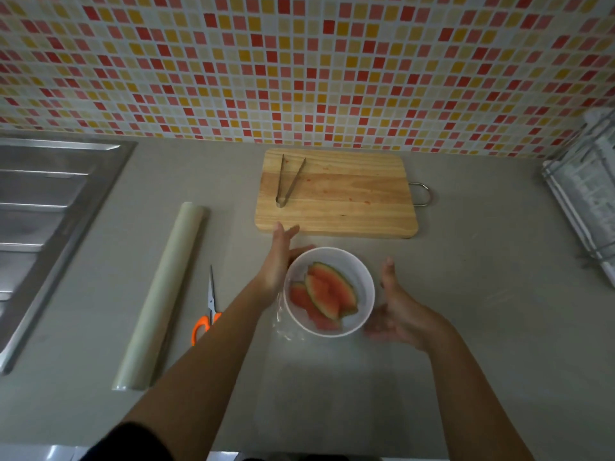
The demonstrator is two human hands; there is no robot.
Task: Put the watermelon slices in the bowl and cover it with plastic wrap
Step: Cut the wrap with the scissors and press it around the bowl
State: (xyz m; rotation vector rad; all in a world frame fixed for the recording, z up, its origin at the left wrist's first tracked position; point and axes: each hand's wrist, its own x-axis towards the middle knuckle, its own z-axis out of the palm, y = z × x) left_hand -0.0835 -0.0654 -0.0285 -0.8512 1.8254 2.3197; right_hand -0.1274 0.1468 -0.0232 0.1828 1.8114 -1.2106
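A white bowl [361, 277] stands on the grey counter and holds several watermelon slices [327, 294] with green rind. My left hand [278, 261] is flat against the bowl's left side, fingers straight and pointing away from me. My right hand [396, 314] hovers just right of the bowl with relaxed, spread fingers, a little apart from its wall. A thin sheet of clear plastic wrap [286, 331] shows crinkled at the bowl's lower left and spreads faintly over the counter toward me. The roll of plastic wrap [163, 294] lies to the left.
Orange-handled scissors [208, 311] lie between the roll and my left arm. A wooden cutting board [342, 194] with metal tongs [288, 181] sits behind the bowl. A steel sink [43, 221] fills the left, a dish rack [589, 197] the right edge.
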